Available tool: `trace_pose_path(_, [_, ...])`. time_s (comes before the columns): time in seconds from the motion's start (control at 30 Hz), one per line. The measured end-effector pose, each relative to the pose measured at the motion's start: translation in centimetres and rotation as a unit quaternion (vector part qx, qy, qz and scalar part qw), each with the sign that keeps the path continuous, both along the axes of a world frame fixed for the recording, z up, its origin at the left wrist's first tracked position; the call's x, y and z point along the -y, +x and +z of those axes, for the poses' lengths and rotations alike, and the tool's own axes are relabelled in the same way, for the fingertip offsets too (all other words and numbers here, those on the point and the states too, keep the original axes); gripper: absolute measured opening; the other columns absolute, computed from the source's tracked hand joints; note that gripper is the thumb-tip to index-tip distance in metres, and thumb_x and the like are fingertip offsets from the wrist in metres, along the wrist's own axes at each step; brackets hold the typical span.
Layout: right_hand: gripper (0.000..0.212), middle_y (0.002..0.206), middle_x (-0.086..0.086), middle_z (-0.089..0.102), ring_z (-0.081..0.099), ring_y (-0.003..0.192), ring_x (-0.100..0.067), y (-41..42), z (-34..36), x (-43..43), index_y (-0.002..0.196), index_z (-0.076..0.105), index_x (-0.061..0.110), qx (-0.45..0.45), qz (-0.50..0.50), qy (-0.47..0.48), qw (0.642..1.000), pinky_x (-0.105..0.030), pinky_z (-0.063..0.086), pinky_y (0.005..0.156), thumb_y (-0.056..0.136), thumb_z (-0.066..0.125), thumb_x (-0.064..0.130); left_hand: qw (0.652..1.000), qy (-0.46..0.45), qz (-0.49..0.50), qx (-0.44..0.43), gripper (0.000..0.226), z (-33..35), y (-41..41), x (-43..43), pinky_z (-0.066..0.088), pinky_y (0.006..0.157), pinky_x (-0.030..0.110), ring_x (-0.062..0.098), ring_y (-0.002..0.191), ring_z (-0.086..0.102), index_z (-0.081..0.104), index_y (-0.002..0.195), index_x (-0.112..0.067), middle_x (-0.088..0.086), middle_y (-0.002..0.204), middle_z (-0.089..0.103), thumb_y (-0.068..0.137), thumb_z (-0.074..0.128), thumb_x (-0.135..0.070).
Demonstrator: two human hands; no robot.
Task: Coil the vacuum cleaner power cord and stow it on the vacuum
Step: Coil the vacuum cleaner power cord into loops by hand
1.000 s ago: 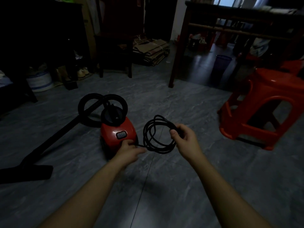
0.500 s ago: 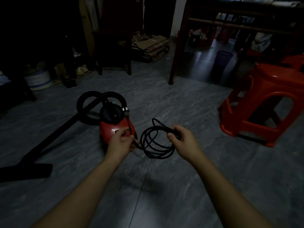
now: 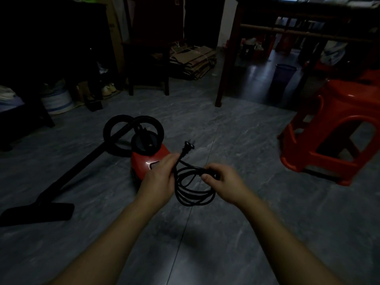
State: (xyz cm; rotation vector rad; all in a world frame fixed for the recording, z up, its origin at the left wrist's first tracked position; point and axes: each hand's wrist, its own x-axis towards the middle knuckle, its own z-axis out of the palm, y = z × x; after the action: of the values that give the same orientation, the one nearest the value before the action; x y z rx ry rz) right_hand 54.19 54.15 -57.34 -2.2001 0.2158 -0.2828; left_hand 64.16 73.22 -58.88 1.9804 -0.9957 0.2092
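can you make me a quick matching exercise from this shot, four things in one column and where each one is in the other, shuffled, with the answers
Things:
1. plug
2. coiled cord
3. red stool
4. floor nozzle

Places:
A. flat on the floor at the far left
B. standing at the right edge
C. sticking up past the left hand
D. hanging in loops from the right hand

Pairs: 1-C, 2-D, 3-B, 4-A

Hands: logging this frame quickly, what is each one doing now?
Left hand: closed on the cord's plug end.
Right hand: closed on the coiled power cord.
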Motion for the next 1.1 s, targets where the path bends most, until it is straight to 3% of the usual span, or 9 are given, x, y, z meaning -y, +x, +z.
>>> trace_pose_path(0.13, [0.007, 0.085, 0.012, 0.067, 0.063, 0.077, 0.003, 0.0, -0.1, 0.0, 0.098, 0.068, 0.025, -0.011, -0.009, 0.005, 1.0, -0.016, 0.047, 0.068, 0.093, 0.064, 0.023, 0.998, 0.041, -0.042, -0.039, 0.053, 0.8, -0.4, -0.3, 0.026, 0.099, -0.003, -0.015, 0.116, 0.039, 0.054, 0.138, -0.02, -0.017, 0.129, 0.052, 0.09, 0.049, 0.001])
trace_pose_path(0.23, [0.006, 0.084, 0.011, 0.068, 0.062, 0.076, 0.003, 0.1, -0.1, 0.1, 0.096, 0.069, 0.021, -0.001, -0.023, 0.017, 1.0, -0.016, 0.047, 0.07, 0.093, 0.064, 0.021, 0.994, 0.076, -0.06, -0.051, 0.046, 0.9, -0.4, -0.4, 0.041, 0.103, 0.021, -0.007, 0.116, 0.046, 0.048, 0.14, -0.03, -0.021, 0.128, 0.051, 0.095, 0.048, -0.037])
trace_pose_path(0.3, [0.011, 0.09, 0.006, 0.071, 0.065, 0.083, -0.003, 0.2, 0.0, 0.0, 0.1, 0.071, 0.017, 0.011, -0.04, 0.037, 0.998, -0.024, 0.052, 0.076, 0.093, 0.064, 0.023, 0.99, 0.115, -0.075, -0.038, 0.063, 0.8, -0.5, -0.4, 0.043, 0.102, 0.023, -0.003, 0.122, 0.046, 0.039, 0.146, -0.034, -0.019, 0.135, 0.049, 0.088, 0.055, -0.056])
trace_pose_path(0.43, [0.012, 0.088, 0.005, 0.072, 0.066, 0.083, -0.004, 0.6, 0.1, -0.4, 0.1, 0.072, 0.018, 0.03, -0.052, 0.087, 0.994, -0.023, 0.052, 0.076, 0.095, 0.062, 0.021, 0.992, 0.08, -0.088, -0.04, 0.061, 0.5, 0.0, -0.5, 0.046, 0.105, 0.025, -0.002, 0.126, 0.05, 0.041, 0.147, -0.033, -0.014, 0.14, 0.054, 0.09, 0.062, -0.04])
trace_pose_path(0.53, [0.012, 0.076, 0.011, 0.066, 0.061, 0.07, 0.006, 0.8, 0.4, -0.8, 0.094, 0.07, 0.02, 0.043, -0.059, 0.127, 0.989, -0.013, 0.048, 0.066, 0.097, 0.059, 0.018, 0.979, -0.012, -0.102, -0.177, 0.044, 1.2, -0.1, -0.2, 0.049, 0.094, 0.014, -0.006, 0.112, 0.061, 0.055, 0.137, -0.032, -0.017, 0.123, 0.066, 0.094, 0.064, -0.026])
trace_pose_path(0.67, [0.019, 0.076, 0.007, 0.062, 0.057, 0.061, 0.009, 1.2, 0.5, -1.0, 0.101, 0.071, 0.011, 0.034, -0.103, 0.179, 0.978, -0.011, 0.046, 0.058, 0.099, 0.055, 0.022, 0.945, -0.101, -0.095, -0.297, 0.034, 1.4, 0.3, 0.4, 0.056, 0.081, 0.021, 0.013, 0.093, 0.072, 0.064, 0.127, -0.025, -0.004, 0.102, 0.075, 0.094, 0.065, -0.018])
trace_pose_path(0.77, [0.019, 0.083, 0.003, 0.068, 0.06, 0.065, 0.007, 1.5, 0.3, -1.4, 0.102, 0.071, 0.011, 0.026, -0.112, 0.186, 0.976, -0.011, 0.046, 0.058, 0.098, 0.056, 0.023, 0.944, -0.103, -0.092, -0.301, 0.031, 1.3, 0.7, 0.2, 0.056, 0.075, 0.021, 0.011, 0.082, 0.071, 0.065, 0.122, -0.027, -0.002, 0.091, 0.075, 0.095, 0.063, -0.012])
trace_pose_path(0.9, [0.009, 0.091, 0.006, 0.07, 0.063, 0.07, 0.001, 1.9, -0.4, -1.8, 0.099, 0.07, 0.02, 0.001, -0.122, 0.101, 0.987, -0.015, 0.046, 0.061, 0.095, 0.062, 0.024, 0.949, -0.088, -0.07, -0.295, 0.031, 0.8, 1.0, -0.1, 0.05, 0.077, 0.009, -0.008, 0.09, 0.067, 0.064, 0.12, -0.028, -0.017, 0.1, 0.07, 0.094, 0.063, -0.011])
trace_pose_path(1.1, [0.02, 0.091, 0.011, 0.065, 0.052, 0.059, 0.0, 2.2, -1.6, -1.9, 0.092, 0.065, 0.023, -0.001, -0.126, -0.02, 0.992, -0.015, 0.039, 0.057, 0.079, 0.078, 0.031, 0.961, 0.04, -0.076, -0.262, 0.031, -1.1, 1.7, -1.0, 0.047, 0.074, 0.008, -0.01, 0.083, 0.066, 0.067, 0.122, -0.023, -0.012, 0.102, 0.072, 0.094, 0.062, -0.009])
